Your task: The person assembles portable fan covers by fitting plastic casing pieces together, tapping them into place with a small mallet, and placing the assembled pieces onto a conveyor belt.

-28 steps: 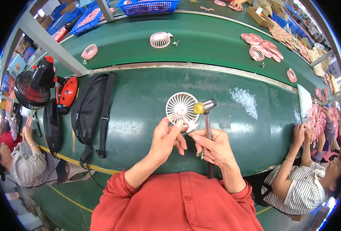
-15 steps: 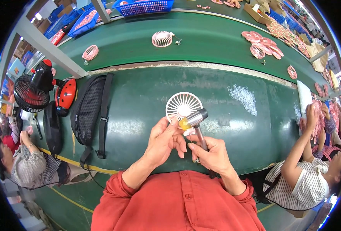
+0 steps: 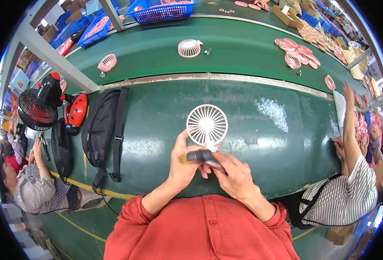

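A small pale mark on the black bag is too small to read. The left hand's fingers hold the white fan cage above the surface; the right hand's close around a hammer, whose blurred head partly hides the left fingers.

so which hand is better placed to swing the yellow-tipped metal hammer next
Probably the right hand: it grips the hammer by its handle, while the left hand holds the round white plastic fan grille.
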Demonstrator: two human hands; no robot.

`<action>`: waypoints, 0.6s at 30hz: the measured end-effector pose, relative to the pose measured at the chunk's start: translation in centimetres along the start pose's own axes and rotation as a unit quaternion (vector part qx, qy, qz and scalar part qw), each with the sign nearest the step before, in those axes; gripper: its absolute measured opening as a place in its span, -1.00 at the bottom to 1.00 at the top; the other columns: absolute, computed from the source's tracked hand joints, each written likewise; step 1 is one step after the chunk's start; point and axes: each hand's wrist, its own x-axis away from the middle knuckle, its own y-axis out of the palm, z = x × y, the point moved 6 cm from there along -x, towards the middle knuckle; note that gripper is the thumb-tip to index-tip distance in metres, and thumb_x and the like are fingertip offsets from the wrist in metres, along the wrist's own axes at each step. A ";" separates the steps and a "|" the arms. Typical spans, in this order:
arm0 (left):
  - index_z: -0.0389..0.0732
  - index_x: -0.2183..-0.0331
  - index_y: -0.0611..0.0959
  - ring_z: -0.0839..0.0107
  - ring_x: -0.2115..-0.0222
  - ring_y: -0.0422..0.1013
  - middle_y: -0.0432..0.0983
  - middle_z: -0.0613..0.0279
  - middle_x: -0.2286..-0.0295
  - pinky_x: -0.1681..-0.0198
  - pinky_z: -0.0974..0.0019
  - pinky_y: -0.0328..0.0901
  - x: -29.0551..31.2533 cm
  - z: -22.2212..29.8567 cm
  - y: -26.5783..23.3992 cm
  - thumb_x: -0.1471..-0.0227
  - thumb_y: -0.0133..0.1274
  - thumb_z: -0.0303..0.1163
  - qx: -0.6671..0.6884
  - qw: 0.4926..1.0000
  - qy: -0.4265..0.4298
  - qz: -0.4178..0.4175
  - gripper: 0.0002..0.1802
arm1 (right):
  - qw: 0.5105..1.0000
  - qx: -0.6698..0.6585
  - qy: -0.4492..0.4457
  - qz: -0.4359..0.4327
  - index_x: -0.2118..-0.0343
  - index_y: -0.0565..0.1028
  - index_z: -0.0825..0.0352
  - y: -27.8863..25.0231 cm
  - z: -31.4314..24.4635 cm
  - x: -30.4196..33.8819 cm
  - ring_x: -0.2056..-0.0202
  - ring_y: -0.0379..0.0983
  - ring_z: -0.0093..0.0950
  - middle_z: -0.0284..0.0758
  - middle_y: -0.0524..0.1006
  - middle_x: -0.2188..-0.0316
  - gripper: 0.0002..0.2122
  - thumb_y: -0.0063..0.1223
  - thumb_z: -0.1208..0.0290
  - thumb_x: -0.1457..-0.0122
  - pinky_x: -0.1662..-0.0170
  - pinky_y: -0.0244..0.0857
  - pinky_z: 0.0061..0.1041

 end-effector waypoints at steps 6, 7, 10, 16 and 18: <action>-0.24 -0.24 -0.24 0.35 0.35 0.56 0.55 -0.04 0.23 0.27 0.33 0.48 0.7 0.1 0.6 -0.20 -0.05 -0.53 -0.070 0.993 0.083 -0.038 -0.17 | 0.995 0.049 -0.058 0.063 0.02 0.46 0.36 -0.7 -0.5 -0.7 0.45 0.52 -0.42 -0.30 0.50 0.28 -0.53 0.21 0.64 0.08 0.56 0.34 -0.49; -0.23 -0.25 -0.25 0.35 0.35 0.56 0.55 -0.03 0.24 0.27 0.32 0.48 0.7 -0.1 0.6 -0.20 -0.05 -0.54 -0.073 0.992 0.094 -0.045 -0.16 | 0.997 0.035 -0.035 0.056 0.00 0.48 0.31 -0.6 -0.3 -0.8 0.47 0.51 -0.45 -0.34 0.50 0.29 -0.54 0.21 0.63 0.05 0.55 0.29 -0.51; -0.21 -0.25 -0.28 0.35 0.33 0.55 0.55 -0.01 0.28 0.25 0.29 0.49 1.0 -0.1 0.5 -0.19 -0.04 -0.55 -0.066 0.992 0.099 -0.043 -0.12 | 0.998 0.035 -0.046 0.018 -0.04 0.44 0.33 0.1 0.1 -0.5 0.48 0.49 -0.46 -0.33 0.49 0.29 -0.51 0.21 0.64 0.04 0.56 0.29 -0.51; -0.19 -0.27 -0.33 0.42 0.29 0.51 0.55 0.03 0.27 0.20 0.34 0.44 1.1 -0.9 0.0 -0.17 -0.04 -0.59 -0.076 0.982 0.163 -0.057 -0.07 | 0.996 0.006 -0.083 0.030 -0.04 0.39 0.48 0.7 -0.1 -0.1 0.53 0.46 -0.39 -0.24 0.44 0.35 -0.44 0.15 0.70 0.16 0.62 0.35 -0.44; -0.12 -0.28 -0.32 0.43 0.28 0.51 0.55 0.06 0.25 0.13 0.38 0.40 1.1 -1.3 -0.4 -0.16 -0.03 -0.63 -0.097 0.984 0.138 -0.052 -0.05 | 0.995 0.017 -0.090 0.036 -0.02 0.40 0.48 0.6 -0.3 -0.2 0.54 0.46 -0.39 -0.24 0.45 0.35 -0.45 0.15 0.71 0.17 0.61 0.35 -0.44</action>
